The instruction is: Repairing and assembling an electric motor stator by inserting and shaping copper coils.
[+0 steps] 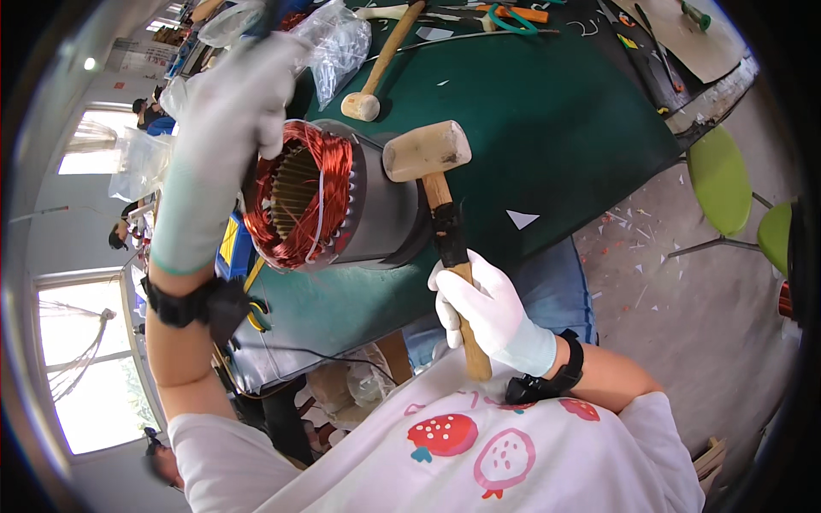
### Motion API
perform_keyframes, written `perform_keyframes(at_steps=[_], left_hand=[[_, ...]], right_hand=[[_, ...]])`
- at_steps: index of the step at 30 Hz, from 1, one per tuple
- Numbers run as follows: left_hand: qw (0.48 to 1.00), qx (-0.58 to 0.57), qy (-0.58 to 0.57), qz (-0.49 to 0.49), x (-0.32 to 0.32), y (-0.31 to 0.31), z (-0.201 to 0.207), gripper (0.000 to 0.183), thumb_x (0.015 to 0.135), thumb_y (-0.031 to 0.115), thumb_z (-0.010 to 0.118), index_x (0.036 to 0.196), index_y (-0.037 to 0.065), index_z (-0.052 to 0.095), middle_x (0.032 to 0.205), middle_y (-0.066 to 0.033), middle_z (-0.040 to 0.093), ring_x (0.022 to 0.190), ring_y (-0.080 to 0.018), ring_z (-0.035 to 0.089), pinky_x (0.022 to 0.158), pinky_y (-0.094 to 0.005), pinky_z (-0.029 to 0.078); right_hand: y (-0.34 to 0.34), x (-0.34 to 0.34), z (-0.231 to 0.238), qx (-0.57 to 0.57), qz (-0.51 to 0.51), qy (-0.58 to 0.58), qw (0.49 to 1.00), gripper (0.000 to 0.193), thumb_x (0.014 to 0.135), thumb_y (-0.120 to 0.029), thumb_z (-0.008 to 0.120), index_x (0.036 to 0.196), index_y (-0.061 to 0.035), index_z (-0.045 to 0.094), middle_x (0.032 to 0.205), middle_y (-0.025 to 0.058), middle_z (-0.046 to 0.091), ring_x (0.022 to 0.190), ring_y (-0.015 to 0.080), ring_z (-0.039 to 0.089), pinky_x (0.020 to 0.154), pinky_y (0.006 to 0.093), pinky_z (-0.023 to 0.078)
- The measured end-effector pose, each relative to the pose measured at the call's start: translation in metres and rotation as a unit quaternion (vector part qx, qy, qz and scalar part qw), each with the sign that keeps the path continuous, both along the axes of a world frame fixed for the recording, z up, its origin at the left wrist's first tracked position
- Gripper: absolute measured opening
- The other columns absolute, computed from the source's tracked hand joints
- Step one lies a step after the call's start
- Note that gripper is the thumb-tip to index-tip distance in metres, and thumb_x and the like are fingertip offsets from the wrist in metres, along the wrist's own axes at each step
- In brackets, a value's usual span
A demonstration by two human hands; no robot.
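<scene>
In my right hand [487, 303], white-gloved and closed, is the wooden handle of a mallet [428, 152]. Its pale, worn head points up, and black tape wraps the handle below it. Beside the mallet head, a motor stator [376, 197] lies on its side on the green table, its grey housing toward me and to the right. Red copper windings [329, 167], bound with white cord, ring its open left end. My left hand [231, 98], also gloved, is raised at the stator's upper left. Motion smears its fingers, and a dark blurred shape shows just above them.
A second mallet [361, 105] lies behind the stator, near a clear plastic bag [335, 47]. Tools, including orange-handled ones [523, 14], line the far edge of the table [547, 111]. Green chairs [718, 181] stand at the right. Other people are at the far left.
</scene>
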State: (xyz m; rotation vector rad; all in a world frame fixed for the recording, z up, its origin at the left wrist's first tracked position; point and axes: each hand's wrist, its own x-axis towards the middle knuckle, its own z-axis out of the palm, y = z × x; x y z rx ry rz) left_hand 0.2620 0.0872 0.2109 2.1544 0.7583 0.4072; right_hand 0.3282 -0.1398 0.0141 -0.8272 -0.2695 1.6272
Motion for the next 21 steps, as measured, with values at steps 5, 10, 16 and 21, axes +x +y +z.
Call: perform_keyframes(at_steps=[5, 10, 16, 21], left_hand=[[0.956, -0.099, -0.274, -0.03, 0.016, -0.028, -0.019, 0.046, 0.113, 0.039, 0.042, 0.132, -0.002, 0.052, 0.106, -0.007, 0.058, 0.097, -0.0215, 0.064, 0.095, -0.0418, 0.052], [0.95, -0.074, -0.231, -0.196, 0.013, 0.011, -0.046, 0.05, 0.112, 0.043, 0.04, 0.134, -0.001, 0.05, 0.109, -0.0077, 0.057, 0.095, -0.0204, 0.059, 0.097, -0.0409, 0.05], [0.945, -0.033, -0.301, -0.125, 0.033, -0.016, -0.059, 0.059, 0.104, 0.056, 0.053, 0.127, 0.001, 0.049, 0.089, -0.0037, 0.055, 0.073, -0.0115, 0.055, 0.07, -0.0269, 0.049], [0.94, -0.026, -0.314, -0.134, 0.036, -0.015, -0.063, 0.063, 0.101, 0.058, 0.057, 0.126, 0.001, 0.049, 0.087, -0.0047, 0.055, 0.071, -0.0118, 0.054, 0.068, -0.0264, 0.048]], right_hand=[[-0.004, 0.0, 0.005, -0.015, 0.0, 0.036, 0.999, 0.023, 0.105, -0.026, 0.058, 0.105, -0.0033, 0.053, 0.071, 0.0023, 0.057, 0.053, 0.0095, 0.054, 0.051, 0.0263, 0.047], [-0.008, 0.0, 0.007, -0.012, -0.033, 0.034, 0.999, 0.021, 0.105, -0.024, 0.058, 0.108, -0.0043, 0.055, 0.07, 0.0024, 0.057, 0.053, 0.0097, 0.053, 0.051, 0.0265, 0.047], [-0.004, 0.002, 0.011, -0.026, -0.033, -0.001, 0.999, 0.016, 0.106, -0.019, 0.05, 0.11, -0.0031, 0.053, 0.067, 0.0053, 0.056, 0.051, 0.012, 0.053, 0.05, 0.0281, 0.047], [0.009, 0.023, 0.01, 0.098, -0.325, 0.023, 0.94, 0.02, 0.11, -0.023, 0.045, 0.107, -0.0045, 0.054, 0.068, 0.0033, 0.057, 0.052, 0.0106, 0.052, 0.051, 0.0272, 0.044]])
